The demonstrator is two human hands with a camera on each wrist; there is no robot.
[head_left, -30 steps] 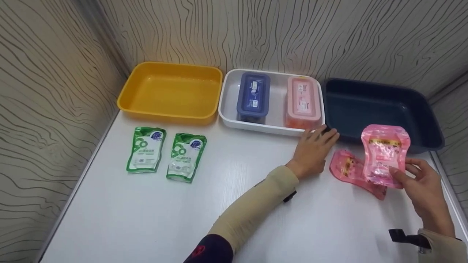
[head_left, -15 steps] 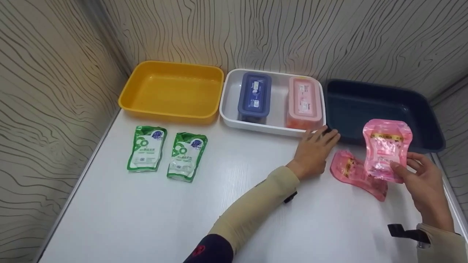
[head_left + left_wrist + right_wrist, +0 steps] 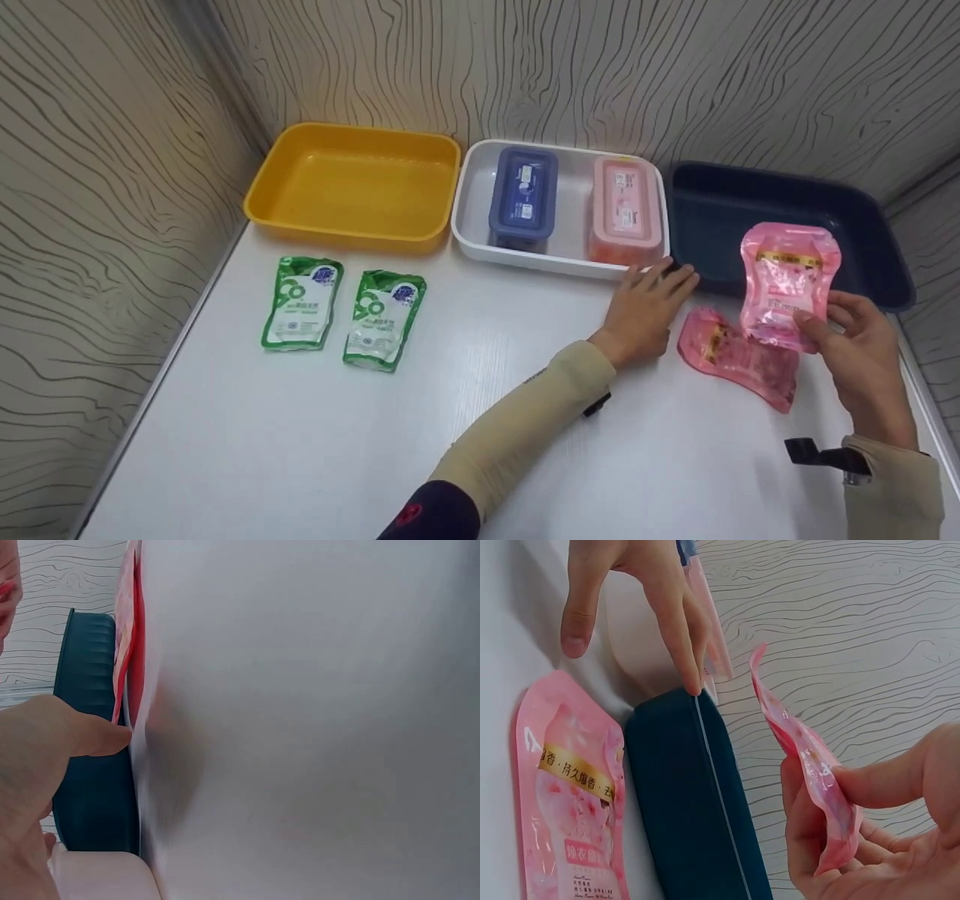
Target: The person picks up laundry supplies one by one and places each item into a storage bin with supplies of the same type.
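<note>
White table; right fingers pinch raised pink pouch.

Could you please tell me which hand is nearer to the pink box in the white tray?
Left; the left hand is in front of the pink box, by the near corner of the white tray, while the right hand is farther right, holding a pink pouch.

2 boxes in middle tray, 2 pouches before left tray, lower pouch before right tray, held pouch above counter
</note>
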